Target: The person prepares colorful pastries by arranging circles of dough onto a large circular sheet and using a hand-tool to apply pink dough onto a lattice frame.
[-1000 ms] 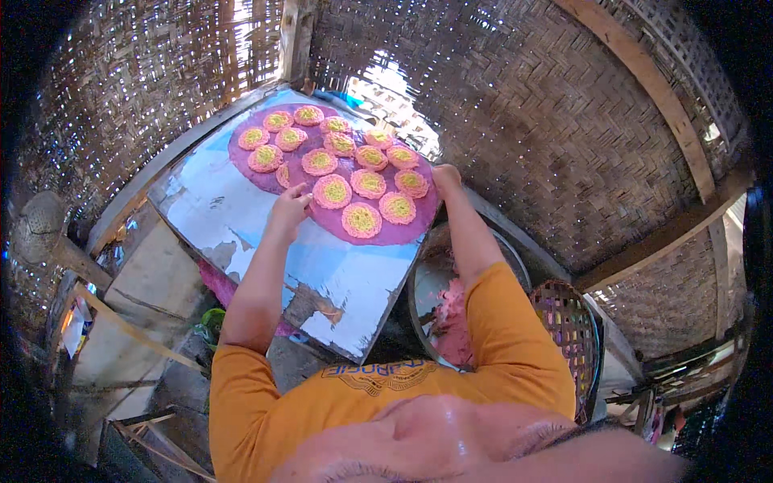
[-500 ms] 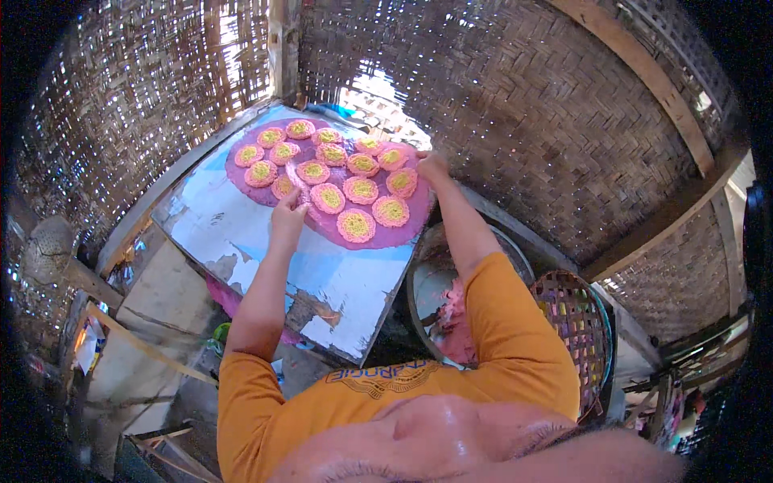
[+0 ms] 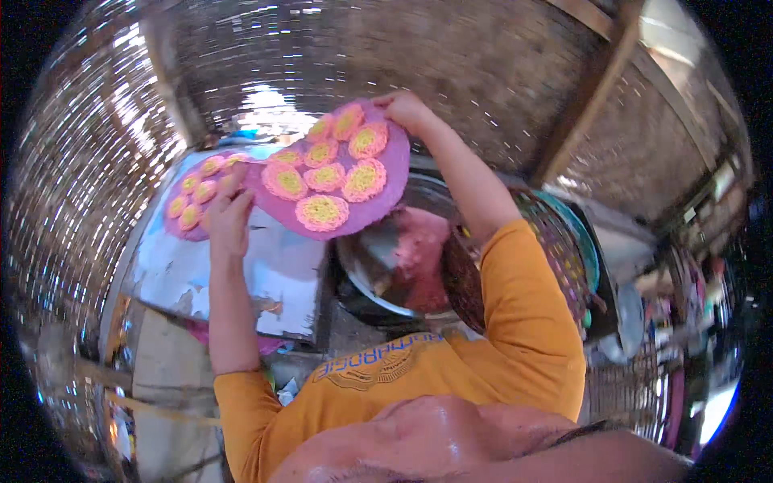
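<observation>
A floppy purple sheet (image 3: 394, 171) carries several ruffled pink rounds with yellow centres (image 3: 324, 212). My right hand (image 3: 403, 111) pinches its upper right edge, raised above the metal basin. At the sheet's left side my left hand (image 3: 227, 213) has its fingers closed on the edge, over the table. The sheet hangs tilted between both hands, its lower edge sagging. A second purple piece (image 3: 193, 235) with similar rounds lies on the table, left of and partly behind my left hand. Whether the two purple pieces join is hidden there.
The table (image 3: 282, 290) has a worn, peeling white and blue top. Right of it stands a round metal basin (image 3: 352, 266) with a pink mass (image 3: 423, 249) inside. An openwork woven basket (image 3: 555, 249) sits further right. Woven bamboo walls (image 3: 467, 72) and wooden posts close in behind.
Both hands have lifted the right part of the purple sheet off the table and carried it right, towards the basin. My view has turned rightward.
</observation>
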A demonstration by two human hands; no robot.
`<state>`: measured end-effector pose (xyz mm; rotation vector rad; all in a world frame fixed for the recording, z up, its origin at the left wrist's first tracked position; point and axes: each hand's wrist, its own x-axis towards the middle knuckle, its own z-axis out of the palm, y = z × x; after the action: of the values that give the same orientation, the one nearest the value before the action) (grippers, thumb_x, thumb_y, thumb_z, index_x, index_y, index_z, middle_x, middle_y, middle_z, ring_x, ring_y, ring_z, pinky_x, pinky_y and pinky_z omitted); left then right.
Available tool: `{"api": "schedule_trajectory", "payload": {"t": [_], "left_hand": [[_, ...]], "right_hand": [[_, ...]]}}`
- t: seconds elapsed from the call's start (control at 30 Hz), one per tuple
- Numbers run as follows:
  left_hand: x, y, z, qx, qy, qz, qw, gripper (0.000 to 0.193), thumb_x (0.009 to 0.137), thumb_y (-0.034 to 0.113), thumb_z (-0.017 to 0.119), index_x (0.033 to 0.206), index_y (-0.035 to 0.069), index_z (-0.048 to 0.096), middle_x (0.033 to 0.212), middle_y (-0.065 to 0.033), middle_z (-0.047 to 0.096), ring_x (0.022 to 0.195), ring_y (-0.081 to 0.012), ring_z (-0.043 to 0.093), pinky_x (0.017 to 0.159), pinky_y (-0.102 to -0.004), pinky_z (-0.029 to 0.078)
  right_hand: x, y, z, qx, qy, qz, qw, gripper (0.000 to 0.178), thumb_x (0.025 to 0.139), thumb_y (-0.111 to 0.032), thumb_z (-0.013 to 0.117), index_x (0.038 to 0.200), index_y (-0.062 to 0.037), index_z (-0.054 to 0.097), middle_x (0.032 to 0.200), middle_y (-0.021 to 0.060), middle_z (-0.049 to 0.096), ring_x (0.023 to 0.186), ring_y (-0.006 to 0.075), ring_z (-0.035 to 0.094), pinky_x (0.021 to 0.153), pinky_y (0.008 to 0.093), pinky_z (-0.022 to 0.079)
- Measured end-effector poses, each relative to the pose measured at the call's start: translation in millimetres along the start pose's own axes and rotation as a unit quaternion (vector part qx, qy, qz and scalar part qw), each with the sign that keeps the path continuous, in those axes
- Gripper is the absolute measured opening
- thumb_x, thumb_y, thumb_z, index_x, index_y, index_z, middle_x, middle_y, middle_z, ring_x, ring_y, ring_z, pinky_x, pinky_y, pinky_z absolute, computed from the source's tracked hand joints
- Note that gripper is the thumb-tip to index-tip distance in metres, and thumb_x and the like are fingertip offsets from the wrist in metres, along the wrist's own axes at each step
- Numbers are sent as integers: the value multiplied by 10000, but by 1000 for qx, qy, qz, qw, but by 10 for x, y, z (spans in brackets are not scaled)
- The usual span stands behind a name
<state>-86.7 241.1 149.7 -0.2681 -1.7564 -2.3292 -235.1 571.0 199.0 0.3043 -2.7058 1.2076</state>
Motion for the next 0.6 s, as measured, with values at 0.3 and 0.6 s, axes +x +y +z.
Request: {"api": "schedule_trajectory", "payload": {"t": [0.3, 0.6], "left_hand": [[-184, -302, 1722, -32, -174, -50, 983, 445, 788, -10, 488, 1226, -46, 422, 1053, -83, 551, 847, -104, 520, 768, -223, 415], [-1035, -1096, 2905, 33, -229, -46, 972, 426, 777, -1, 498, 1197, -49, 449, 1203, -127, 493, 1087, -182, 475, 943, -267, 335]], "right_hand": [[-1691, 915, -1857, 79, 117, 110, 984, 380, 725, 89, 500, 1089, 3, 573, 919, 85, 620, 701, 117, 577, 619, 238, 487], [-3250, 2064, -2574, 106, 235, 182, 949, 362, 697, 40, 551, 1039, -57, 621, 905, 54, 640, 729, 128, 570, 659, 264, 470]]}}
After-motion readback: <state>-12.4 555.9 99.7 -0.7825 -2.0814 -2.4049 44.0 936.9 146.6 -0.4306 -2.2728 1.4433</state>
